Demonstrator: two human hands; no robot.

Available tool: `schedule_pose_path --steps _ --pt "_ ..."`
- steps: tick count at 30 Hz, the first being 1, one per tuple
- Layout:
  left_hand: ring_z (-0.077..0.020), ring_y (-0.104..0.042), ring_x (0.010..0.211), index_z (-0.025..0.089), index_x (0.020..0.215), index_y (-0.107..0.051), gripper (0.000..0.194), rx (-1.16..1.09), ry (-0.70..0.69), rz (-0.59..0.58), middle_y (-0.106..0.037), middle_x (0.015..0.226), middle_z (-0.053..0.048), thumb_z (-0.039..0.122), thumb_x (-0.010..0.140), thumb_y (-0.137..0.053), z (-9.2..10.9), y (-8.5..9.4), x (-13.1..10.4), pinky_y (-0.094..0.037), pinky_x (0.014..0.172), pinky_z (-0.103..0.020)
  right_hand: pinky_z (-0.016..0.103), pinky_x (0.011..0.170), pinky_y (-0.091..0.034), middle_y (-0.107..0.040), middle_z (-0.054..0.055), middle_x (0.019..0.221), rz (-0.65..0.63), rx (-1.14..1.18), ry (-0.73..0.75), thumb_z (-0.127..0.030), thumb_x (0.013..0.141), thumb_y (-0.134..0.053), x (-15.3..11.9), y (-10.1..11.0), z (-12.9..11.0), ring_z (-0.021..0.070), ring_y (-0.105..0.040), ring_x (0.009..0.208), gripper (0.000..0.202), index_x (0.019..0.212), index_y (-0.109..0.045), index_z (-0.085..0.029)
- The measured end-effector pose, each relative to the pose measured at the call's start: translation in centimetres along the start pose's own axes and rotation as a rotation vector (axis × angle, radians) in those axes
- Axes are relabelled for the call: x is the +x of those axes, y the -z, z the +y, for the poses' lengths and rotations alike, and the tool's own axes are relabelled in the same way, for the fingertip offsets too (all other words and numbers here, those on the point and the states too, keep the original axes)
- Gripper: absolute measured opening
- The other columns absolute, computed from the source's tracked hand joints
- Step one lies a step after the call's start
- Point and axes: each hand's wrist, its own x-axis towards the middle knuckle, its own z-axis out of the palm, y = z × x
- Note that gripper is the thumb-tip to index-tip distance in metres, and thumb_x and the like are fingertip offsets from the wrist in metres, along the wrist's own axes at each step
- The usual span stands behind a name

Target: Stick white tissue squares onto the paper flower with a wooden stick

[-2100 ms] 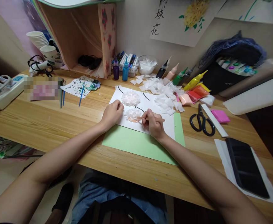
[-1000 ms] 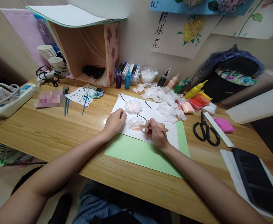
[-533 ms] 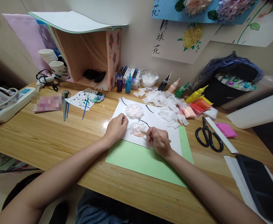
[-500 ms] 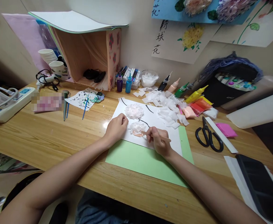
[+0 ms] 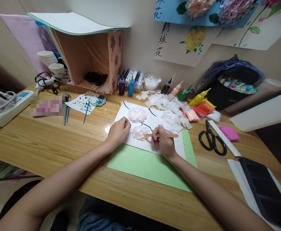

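My right hand (image 5: 163,141) grips a wooden craft stick (image 5: 171,135). The stick's left end touches the peach-coloured patch (image 5: 140,139) at the lower edge of a white tissue-paper flower (image 5: 140,131). My left hand (image 5: 118,130) rests closed at the left side of the white paper (image 5: 142,109), beside that flower; whatever its fingers pinch, if anything, is hidden. Just above lies a fuller, pinkish-white tissue flower (image 5: 136,114). Dark stem lines mark the sheet, which lies on green paper (image 5: 145,166).
Loose tissue squares (image 5: 170,120) are heaped behind and on the paper's right side. Paint bottles (image 5: 166,86) stand along the back. Scissors (image 5: 212,141) and a black tray (image 5: 262,186) lie right; paintbrushes (image 5: 86,110) and a power strip (image 5: 12,107) lie left.
The craft stick has turned nearer to level in my right hand, with its tip still at the peach patch. My right-hand fingers have shifted; the left hand keeps its place. The view has moved slightly.
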Motion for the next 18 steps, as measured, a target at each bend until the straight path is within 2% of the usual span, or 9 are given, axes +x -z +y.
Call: schedule_pose_path --steps 4,8,13,18 --pt "-0.0178 -0.056 0.072 0.021 0.074 -0.050 0.019 0.006 -0.001 -0.013 -0.063 0.075 -0.001 0.028 0.086 -0.036 0.1 0.1 -0.1 -0.034 0.061 -0.027 0.026 0.046 -0.032 -0.044 -0.001 0.043 0.010 -0.144 0.327 -0.038 0.096 -0.030 -1.1 0.6 0.2 0.0095 -0.040 0.040 0.055 0.046 -0.041 -0.020" --pt "-0.0180 -0.057 0.074 0.021 0.075 -0.050 0.019 0.010 -0.006 -0.012 -0.064 0.077 -0.002 0.028 0.086 -0.037 0.1 0.1 -0.1 -0.034 0.063 -0.028 0.026 0.049 -0.033 -0.044 -0.001 0.046 -0.117 -0.300 0.560 -0.026 0.097 -0.024 -1.4 0.3 -0.3 0.0098 -0.040 0.043 0.050 0.051 -0.041 -0.020" --pt "-0.0183 -0.058 0.076 0.021 0.076 -0.051 0.019 0.010 -0.012 -0.016 -0.065 0.080 -0.003 0.028 0.086 -0.036 0.1 0.1 -0.2 -0.035 0.064 -0.028 0.025 0.049 -0.034 -0.044 -0.001 0.048 -0.223 -0.405 0.676 -0.020 0.097 -0.024 -1.0 0.0 -0.4 0.0097 -0.040 0.045 0.044 0.055 -0.040 -0.020" --pt "-0.0184 -0.058 0.075 0.021 0.076 -0.051 0.019 0.016 -0.011 -0.013 -0.065 0.079 -0.003 0.028 0.086 -0.037 0.2 0.1 -0.2 -0.035 0.065 -0.028 0.025 0.050 -0.034 -0.045 -0.001 0.048 -0.245 -0.475 0.689 -0.019 0.096 -0.025 -0.9 0.0 -0.3 0.0099 -0.040 0.044 0.042 0.057 -0.040 -0.020"
